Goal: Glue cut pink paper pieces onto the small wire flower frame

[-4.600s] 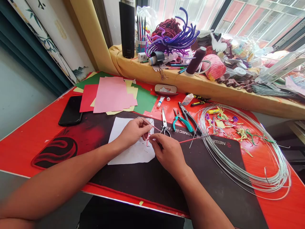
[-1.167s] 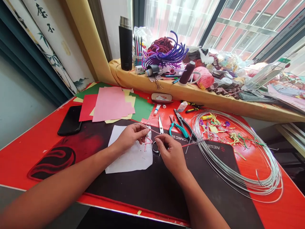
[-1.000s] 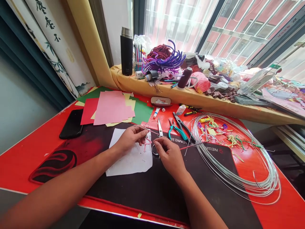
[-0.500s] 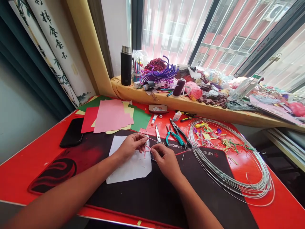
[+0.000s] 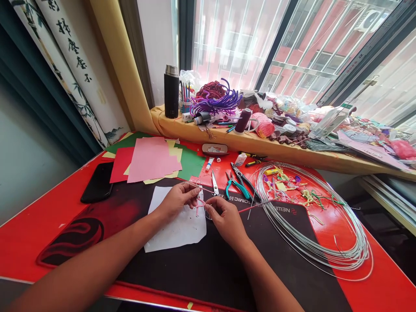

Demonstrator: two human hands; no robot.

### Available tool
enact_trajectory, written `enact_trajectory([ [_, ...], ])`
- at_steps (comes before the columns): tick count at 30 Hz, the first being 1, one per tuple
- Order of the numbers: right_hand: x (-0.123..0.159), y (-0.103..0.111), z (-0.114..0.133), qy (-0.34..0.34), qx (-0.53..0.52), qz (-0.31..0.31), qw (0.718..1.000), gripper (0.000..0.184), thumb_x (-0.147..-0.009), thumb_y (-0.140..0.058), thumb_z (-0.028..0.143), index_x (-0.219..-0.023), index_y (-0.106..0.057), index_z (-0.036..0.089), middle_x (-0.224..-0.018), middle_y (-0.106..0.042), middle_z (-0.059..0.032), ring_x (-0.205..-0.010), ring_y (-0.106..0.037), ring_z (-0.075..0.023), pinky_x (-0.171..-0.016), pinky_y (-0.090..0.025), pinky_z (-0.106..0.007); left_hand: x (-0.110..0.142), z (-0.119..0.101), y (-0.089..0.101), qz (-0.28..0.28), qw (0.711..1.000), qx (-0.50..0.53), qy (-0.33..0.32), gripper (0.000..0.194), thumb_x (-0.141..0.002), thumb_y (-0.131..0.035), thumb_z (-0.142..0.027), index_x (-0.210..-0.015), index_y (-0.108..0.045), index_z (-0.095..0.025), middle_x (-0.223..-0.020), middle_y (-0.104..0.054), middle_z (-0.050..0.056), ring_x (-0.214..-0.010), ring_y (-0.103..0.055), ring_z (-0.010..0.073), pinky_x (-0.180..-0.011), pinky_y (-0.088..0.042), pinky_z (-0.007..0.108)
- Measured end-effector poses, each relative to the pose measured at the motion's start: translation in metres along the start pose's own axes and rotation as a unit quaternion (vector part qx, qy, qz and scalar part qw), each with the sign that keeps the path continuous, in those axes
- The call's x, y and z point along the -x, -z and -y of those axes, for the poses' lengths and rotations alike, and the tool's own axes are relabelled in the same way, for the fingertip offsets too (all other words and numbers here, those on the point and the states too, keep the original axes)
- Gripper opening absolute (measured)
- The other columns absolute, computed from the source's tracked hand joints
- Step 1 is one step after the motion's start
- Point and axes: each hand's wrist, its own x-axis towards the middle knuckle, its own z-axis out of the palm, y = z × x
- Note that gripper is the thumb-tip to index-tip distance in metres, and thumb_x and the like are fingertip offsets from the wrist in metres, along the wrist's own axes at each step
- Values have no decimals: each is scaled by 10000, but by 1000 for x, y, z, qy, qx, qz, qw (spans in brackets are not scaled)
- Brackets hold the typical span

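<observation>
Closely, left grip (image 5: 178, 200) pinches pink strand (image 5: 197, 210); right grip (image 5: 225, 215) likewise

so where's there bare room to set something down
The dark mat is bare between the forearms, nearer the person than the white paper. Red tabletop lies bare left of the mat, nearer the person than the phone. Crowded: the window ledge; past the right hand, scissors, teal pliers and a wire coil.

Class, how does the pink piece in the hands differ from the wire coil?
The held piece is pink; the wire coil is silvery. The piece is small; the coil is large, with many turns. The left hand holds the piece; the coil lies flat. Both have curved parts.
</observation>
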Motion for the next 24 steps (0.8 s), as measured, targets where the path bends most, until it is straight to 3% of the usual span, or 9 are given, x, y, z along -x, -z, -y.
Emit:
enact_trajectory([
  [11,3,-3,-4,23,40,-2,999,155,-989,-661,332,-982,-769,221,-818,-764,-19,-675,-610,-181,-623,-411,-290,-1,3,2,-1,1000,-11,-2,533,-671,-956,-590,-841,-699,-155,-675,-668,-9,-548,-606,127,-511,-492,262],
  [24,1,-3,-5,43,48,2,998,163,-998,-658,318,-962,-800,247,-876,-815,-38,-719,-689,-210,-647,-469,-298,-3,6,6,17,999,-33,7,512,-703,-937,-590,-859,-705,-161,-659,-674,-3,-536,-611,132,-500,-480,257],
])
